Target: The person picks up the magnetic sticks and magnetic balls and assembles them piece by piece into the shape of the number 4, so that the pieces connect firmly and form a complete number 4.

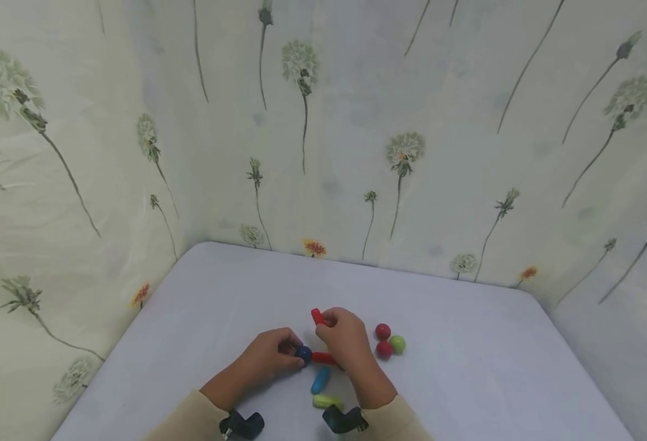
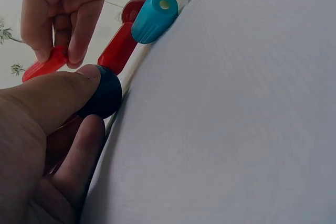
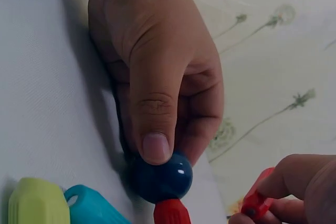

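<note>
My left hand (image 1: 270, 356) pinches a dark blue ball (image 3: 161, 178) between thumb and fingers, low over the white table. A red ridged stick (image 2: 118, 48) extends from the ball's right side, its end against it. Between the thumb and fingertips of my right hand (image 1: 349, 338) is another red stick (image 1: 317, 316), tilted and raised behind the ball. That stick's free end shows a small dark hole in the right wrist view. In the head view my right hand partly covers the first stick's far end; whether anything joins there, I cannot tell.
A blue stick (image 1: 320, 380) and a yellow-green stick (image 1: 327, 402) lie on the table (image 1: 466, 367) nearer me. Right of my right hand, two red balls (image 1: 382, 331) and a green ball (image 1: 397, 344) sit grouped together. A flower-patterned curtain (image 1: 345, 122) surrounds the table's far sides.
</note>
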Demonstrator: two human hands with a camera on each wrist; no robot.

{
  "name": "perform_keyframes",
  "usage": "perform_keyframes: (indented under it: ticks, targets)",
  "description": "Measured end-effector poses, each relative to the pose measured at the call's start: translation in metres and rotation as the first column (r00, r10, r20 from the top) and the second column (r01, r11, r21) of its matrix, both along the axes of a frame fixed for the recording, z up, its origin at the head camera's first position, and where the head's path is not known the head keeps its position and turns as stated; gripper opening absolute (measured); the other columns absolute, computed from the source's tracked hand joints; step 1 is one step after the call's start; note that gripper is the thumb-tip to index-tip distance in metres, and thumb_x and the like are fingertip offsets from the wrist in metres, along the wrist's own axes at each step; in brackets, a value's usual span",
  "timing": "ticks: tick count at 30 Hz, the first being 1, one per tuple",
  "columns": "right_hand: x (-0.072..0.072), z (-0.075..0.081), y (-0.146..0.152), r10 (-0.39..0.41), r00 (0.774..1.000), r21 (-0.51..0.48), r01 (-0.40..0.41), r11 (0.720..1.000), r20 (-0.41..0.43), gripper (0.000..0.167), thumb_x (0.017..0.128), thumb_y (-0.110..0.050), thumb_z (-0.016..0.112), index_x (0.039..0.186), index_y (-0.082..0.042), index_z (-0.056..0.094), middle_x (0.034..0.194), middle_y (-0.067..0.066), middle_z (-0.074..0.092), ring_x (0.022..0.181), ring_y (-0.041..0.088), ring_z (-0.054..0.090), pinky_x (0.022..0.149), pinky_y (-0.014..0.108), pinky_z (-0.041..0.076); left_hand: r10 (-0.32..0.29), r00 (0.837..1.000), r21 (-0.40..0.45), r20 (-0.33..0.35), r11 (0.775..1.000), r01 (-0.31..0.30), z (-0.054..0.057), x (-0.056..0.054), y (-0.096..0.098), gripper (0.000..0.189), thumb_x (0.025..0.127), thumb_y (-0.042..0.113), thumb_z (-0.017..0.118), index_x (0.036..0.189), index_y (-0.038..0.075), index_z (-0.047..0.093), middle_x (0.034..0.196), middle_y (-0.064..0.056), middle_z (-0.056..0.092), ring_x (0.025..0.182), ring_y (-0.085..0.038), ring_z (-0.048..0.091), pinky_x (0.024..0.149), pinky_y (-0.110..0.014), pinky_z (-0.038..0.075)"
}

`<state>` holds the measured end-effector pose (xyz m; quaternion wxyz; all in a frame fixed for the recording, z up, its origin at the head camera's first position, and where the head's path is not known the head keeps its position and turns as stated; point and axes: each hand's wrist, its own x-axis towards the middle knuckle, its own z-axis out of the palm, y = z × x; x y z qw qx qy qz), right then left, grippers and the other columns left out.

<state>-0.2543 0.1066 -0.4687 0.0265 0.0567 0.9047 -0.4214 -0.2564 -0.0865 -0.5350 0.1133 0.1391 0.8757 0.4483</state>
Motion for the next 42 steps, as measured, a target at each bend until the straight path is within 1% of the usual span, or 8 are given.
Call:
perform_keyframes:
  ticks: [5, 12, 16, 20, 23, 28, 35, 42]
  targets:
    - [-0.004, -0.003, -0.008, 0.014, 0.999, -0.006, -0.013, 1.000, 0.032, 0.031, 0.091, -0.023, 0.078, 0.120, -0.012, 0.071, 0.106, 0.004, 0.069, 0.094, 0.022, 0.061, 0.085, 0.038, 0.060, 0.018, 1.000, -0.024, 0.014, 1.000, -0.018, -0.002, 0.001, 0.001, 0.029, 0.085, 0.031, 0.088, 0.108, 0.024, 0.071, 0.095, 0.011, 0.070, 0.094, -0.012, 0.065, 0.094, -0.044, 0.057]
    - [-0.006, -0.010, -0.019, 0.010, 0.999, -0.012, -0.010, 1.000, 0.050, 0.028, 0.091, -0.020, 0.077, 0.116, -0.011, 0.070, 0.105, 0.006, 0.069, 0.089, 0.023, 0.061, 0.077, 0.037, 0.058, 0.021, 1.000, -0.006, 0.011, 1.000, -0.021, -0.006, 0.003, 0.001, 0.028, 0.085, 0.029, 0.088, 0.108, 0.024, 0.071, 0.095, 0.011, 0.070, 0.093, -0.013, 0.065, 0.092, -0.044, 0.057]
    - [-0.006, -0.015, -0.023, 0.032, 0.999, 0.018, -0.032, 0.999, 0.027, 0.031, 0.092, -0.020, 0.076, 0.120, -0.009, 0.071, 0.108, 0.007, 0.071, 0.092, 0.023, 0.062, 0.083, 0.041, 0.059, 0.011, 1.000, -0.001, -0.006, 1.000, -0.011, -0.009, 0.003, 0.001, 0.027, 0.086, 0.028, 0.087, 0.107, 0.024, 0.071, 0.095, 0.012, 0.070, 0.092, -0.012, 0.064, 0.089, -0.041, 0.056]
    - [-0.008, -0.018, -0.026, 0.035, 0.999, 0.031, -0.035, 0.999, 0.004, 0.029, 0.091, -0.019, 0.075, 0.118, -0.008, 0.073, 0.107, 0.007, 0.072, 0.095, 0.023, 0.063, 0.088, 0.044, 0.058, -0.003, 1.000, 0.011, -0.030, 1.000, 0.003, -0.011, 0.003, 0.000, 0.026, 0.086, 0.028, 0.087, 0.106, 0.023, 0.071, 0.095, 0.012, 0.070, 0.093, -0.011, 0.064, 0.089, -0.042, 0.056]
    - [-0.009, -0.021, -0.028, 0.034, 0.999, 0.028, -0.034, 0.999, 0.004, 0.026, 0.091, -0.019, 0.075, 0.114, -0.008, 0.072, 0.104, 0.007, 0.071, 0.093, 0.023, 0.062, 0.084, 0.044, 0.057, -0.011, 0.999, 0.013, -0.046, 1.000, 0.011, -0.011, 0.003, 0.000, 0.026, 0.086, 0.028, 0.087, 0.105, 0.023, 0.071, 0.096, 0.012, 0.071, 0.093, -0.010, 0.065, 0.089, -0.043, 0.056]
    - [-0.008, -0.025, -0.030, 0.039, 0.999, 0.043, -0.040, 0.998, 0.020, 0.020, 0.090, -0.019, 0.074, 0.107, -0.009, 0.070, 0.098, 0.007, 0.068, 0.088, 0.024, 0.061, 0.077, 0.040, 0.055, -0.018, 0.996, 0.014, -0.082, 1.000, 0.019, -0.010, 0.002, -0.002, 0.026, 0.085, 0.028, 0.088, 0.104, 0.022, 0.071, 0.095, 0.011, 0.071, 0.091, -0.009, 0.064, 0.084, -0.037, 0.054]
    - [-0.006, -0.022, -0.031, 0.054, 0.997, 0.029, -0.056, 0.998, 0.052, 0.023, 0.090, -0.019, 0.076, 0.110, -0.008, 0.069, 0.098, 0.007, 0.067, 0.086, 0.024, 0.060, 0.073, 0.038, 0.056, -0.020, 0.993, 0.008, -0.119, 1.000, 0.021, -0.009, 0.000, -0.002, 0.027, 0.084, 0.028, 0.088, 0.104, 0.020, 0.072, 0.096, 0.011, 0.071, 0.087, -0.008, 0.062, 0.079, -0.031, 0.053]
    - [-0.006, -0.019, -0.032, 0.085, 0.996, 0.094, -0.088, 0.992, 0.038, 0.023, 0.090, -0.019, 0.074, 0.109, -0.008, 0.069, 0.097, 0.007, 0.068, 0.085, 0.024, 0.060, 0.071, 0.037, 0.053, -0.023, 0.989, 0.010, -0.145, 1.000, 0.025, -0.008, 0.000, -0.002, 0.025, 0.085, 0.026, 0.087, 0.104, 0.019, 0.072, 0.095, 0.011, 0.072, 0.086, -0.007, 0.063, 0.078, -0.031, 0.053]
